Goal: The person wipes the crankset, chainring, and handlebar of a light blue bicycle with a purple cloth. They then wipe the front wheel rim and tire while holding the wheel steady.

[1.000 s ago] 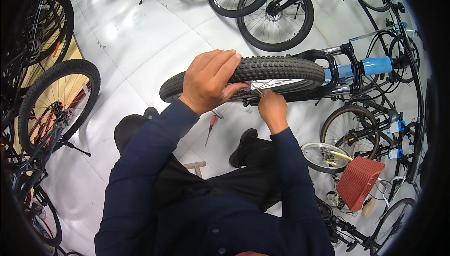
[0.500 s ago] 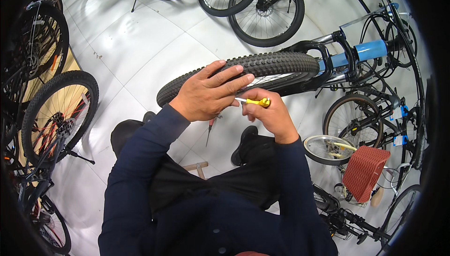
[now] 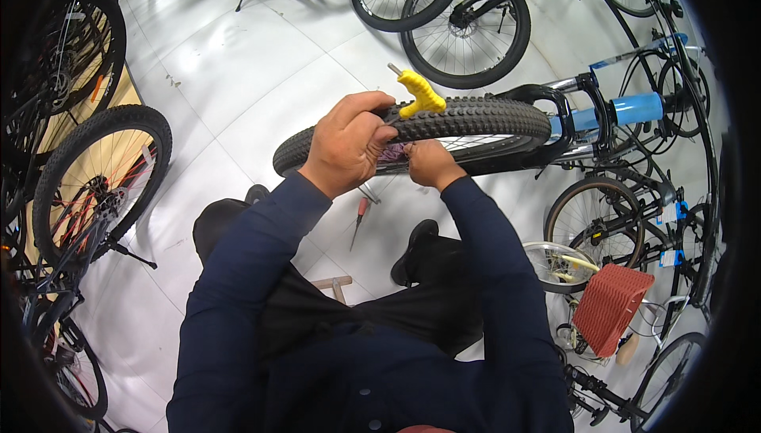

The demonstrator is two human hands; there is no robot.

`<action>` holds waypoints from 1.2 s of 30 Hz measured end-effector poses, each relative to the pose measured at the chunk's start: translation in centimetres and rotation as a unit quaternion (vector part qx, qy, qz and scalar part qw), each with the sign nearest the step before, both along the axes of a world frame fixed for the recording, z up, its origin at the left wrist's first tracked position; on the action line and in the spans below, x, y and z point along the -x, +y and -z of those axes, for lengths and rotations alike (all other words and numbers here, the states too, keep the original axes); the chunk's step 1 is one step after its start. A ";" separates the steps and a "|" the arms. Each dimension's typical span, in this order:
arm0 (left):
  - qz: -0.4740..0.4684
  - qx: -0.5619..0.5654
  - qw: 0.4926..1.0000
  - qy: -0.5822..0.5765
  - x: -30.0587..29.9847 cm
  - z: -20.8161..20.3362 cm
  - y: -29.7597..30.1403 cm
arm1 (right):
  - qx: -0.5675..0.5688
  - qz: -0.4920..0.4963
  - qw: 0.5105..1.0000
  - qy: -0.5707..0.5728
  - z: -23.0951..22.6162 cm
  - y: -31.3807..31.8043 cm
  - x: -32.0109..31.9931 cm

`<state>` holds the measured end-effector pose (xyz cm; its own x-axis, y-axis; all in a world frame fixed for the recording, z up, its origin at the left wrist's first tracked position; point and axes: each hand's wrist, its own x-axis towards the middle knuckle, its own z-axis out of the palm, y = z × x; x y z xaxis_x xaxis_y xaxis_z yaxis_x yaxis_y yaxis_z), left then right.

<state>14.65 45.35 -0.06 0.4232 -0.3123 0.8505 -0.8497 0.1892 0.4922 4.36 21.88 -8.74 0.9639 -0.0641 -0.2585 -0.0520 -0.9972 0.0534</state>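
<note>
A knobby front tyre [image 3: 468, 114] on a bike wheel lies across in front of me, its fork to the right. My left hand [image 3: 349, 141] is closed at the tyre's near side. A yellow-handled tool [image 3: 422, 95] with a short metal tip sticks up over the tread from its fingertips, apparently pinched by its thin shaft. My right hand [image 3: 432, 164] is curled at the rim and spokes, close beside the left. What its fingers grip is hidden. A small purplish patch [image 3: 392, 152] shows between the hands; I cannot tell what it is.
A red-handled pointed tool [image 3: 362, 206] lies on the white tiled floor below the wheel. Bikes stand at left [image 3: 103, 187] and at the back [image 3: 468, 29]. At right are a red basket [image 3: 612, 310] and a loose small wheel [image 3: 555, 265]. A wooden piece [image 3: 337, 284] shows between my legs.
The yellow-handled tool has gone from my right hand to above the tyre by my left fingers. My left hand has curled off the tread; the right has moved in to the rim.
</note>
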 end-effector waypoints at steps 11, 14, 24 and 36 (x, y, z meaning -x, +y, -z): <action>-0.007 0.001 1.000 -0.002 0.1 -0.2 0.0 | 0.047 -0.014 0.975 0.216 -1.0 -0.3 -2.9; 0.003 0.005 1.000 0.000 0.2 -0.2 -0.1 | 0.068 -0.034 0.980 0.182 0.1 -0.8 -2.5; -0.005 0.008 1.000 -0.011 -0.1 0.0 0.1 | 0.124 -0.121 0.982 0.081 1.3 -1.8 -2.2; 0.021 0.005 1.000 0.011 -0.2 0.1 -0.3 | 0.161 -0.037 0.950 0.264 -0.5 -0.4 -3.0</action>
<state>14.86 45.03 -0.14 0.4289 -0.3216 0.8442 -0.8298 0.2291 0.5088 7.31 21.51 -8.29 0.7103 -0.1588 -0.6858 0.1360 -0.9249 0.3550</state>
